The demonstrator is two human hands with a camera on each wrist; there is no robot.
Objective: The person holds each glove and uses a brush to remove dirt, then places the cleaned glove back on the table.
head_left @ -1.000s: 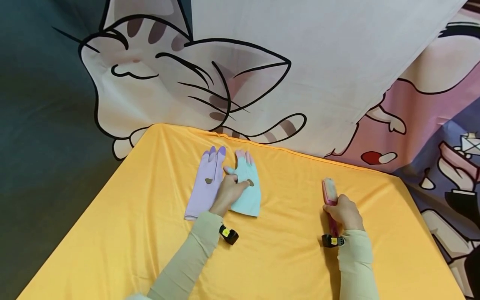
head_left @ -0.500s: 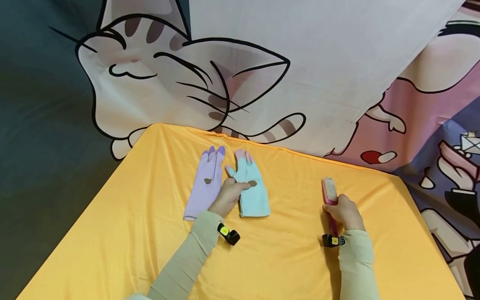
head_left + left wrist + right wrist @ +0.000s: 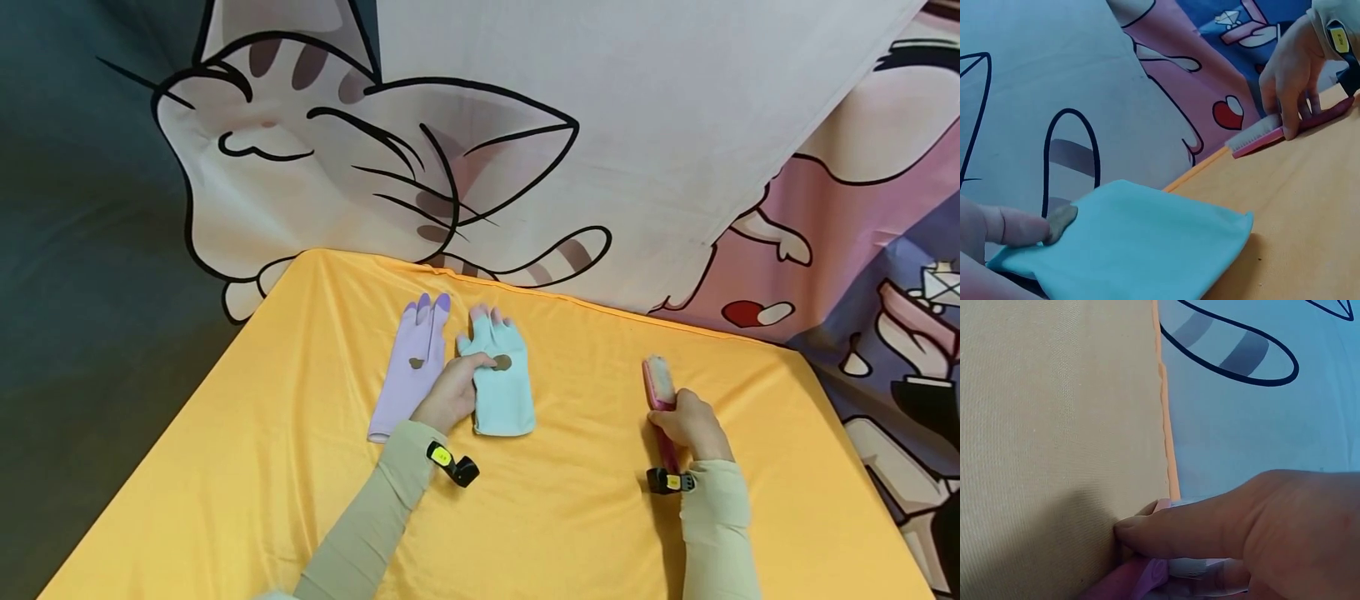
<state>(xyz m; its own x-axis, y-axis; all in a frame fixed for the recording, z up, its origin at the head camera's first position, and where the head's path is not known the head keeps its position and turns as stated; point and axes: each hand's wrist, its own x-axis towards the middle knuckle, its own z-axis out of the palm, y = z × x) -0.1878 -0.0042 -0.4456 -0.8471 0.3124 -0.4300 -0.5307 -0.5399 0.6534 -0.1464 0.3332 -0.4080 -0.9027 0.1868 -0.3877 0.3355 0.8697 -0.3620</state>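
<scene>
My left hand [image 3: 447, 393] pinches a light-blue rubber glove [image 3: 504, 404] by its left side, thumb on top beside a brown spot [image 3: 1062, 222]. In the left wrist view the glove [image 3: 1141, 244] is lifted off the cloth, its cuff toward the right. Its fingertips are pink. A purple glove [image 3: 405, 387] with a similar brown spot lies flat just left of that hand. Over to the right, my right hand [image 3: 697, 425] grips a pink brush [image 3: 660, 383] with pale bristles around its handle, low over the cloth. Fingers beneath the blue glove are hidden.
A yellow cloth [image 3: 577, 517] covers the table, with its far edge along a printed backdrop [image 3: 660, 167] showing a cartoon cat. Each wrist wears a strapped black camera [image 3: 465, 472].
The light-blue glove has turned so its cuff swung right and is now raised, fingers drooping back. My left hand has moved slightly with it. My right hand and the brush stay nearly still.
</scene>
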